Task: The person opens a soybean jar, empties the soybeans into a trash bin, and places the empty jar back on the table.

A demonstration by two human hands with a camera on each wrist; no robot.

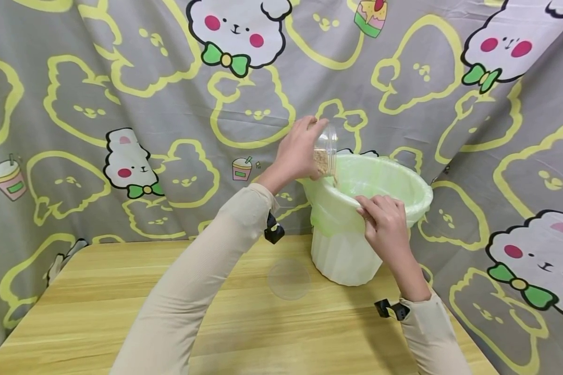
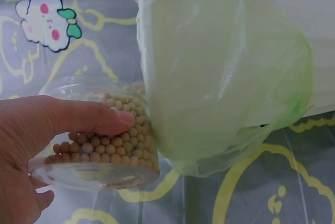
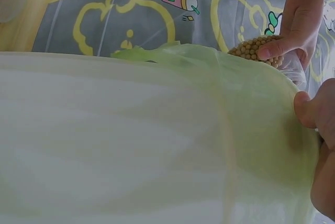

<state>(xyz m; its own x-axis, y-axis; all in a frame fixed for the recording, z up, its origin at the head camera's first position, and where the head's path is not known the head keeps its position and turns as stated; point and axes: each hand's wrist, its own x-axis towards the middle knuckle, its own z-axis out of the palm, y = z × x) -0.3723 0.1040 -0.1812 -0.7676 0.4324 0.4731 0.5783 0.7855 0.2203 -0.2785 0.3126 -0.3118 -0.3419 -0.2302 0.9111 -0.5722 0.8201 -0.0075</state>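
Observation:
My left hand (image 1: 300,148) grips a clear plastic jar (image 2: 78,178), tipped on its side at the left rim of a white trash bin (image 1: 347,255). Small, round, tan soybeans (image 2: 112,148) lie along the jar's lower side, and a few spill from its mouth over the rim. A pale green trash bag (image 1: 340,208) lines the bin and is folded down over the outside. At the near rim my right hand (image 1: 387,224) pinches the bag's edge, thumb outside. The bottom of the bin's inside is hidden.
A clear round lid (image 1: 289,279) lies flat on the wooden table (image 1: 122,291), left of the bin. Behind and to the right hangs a grey curtain (image 1: 178,120) with cartoon prints, close to the bin.

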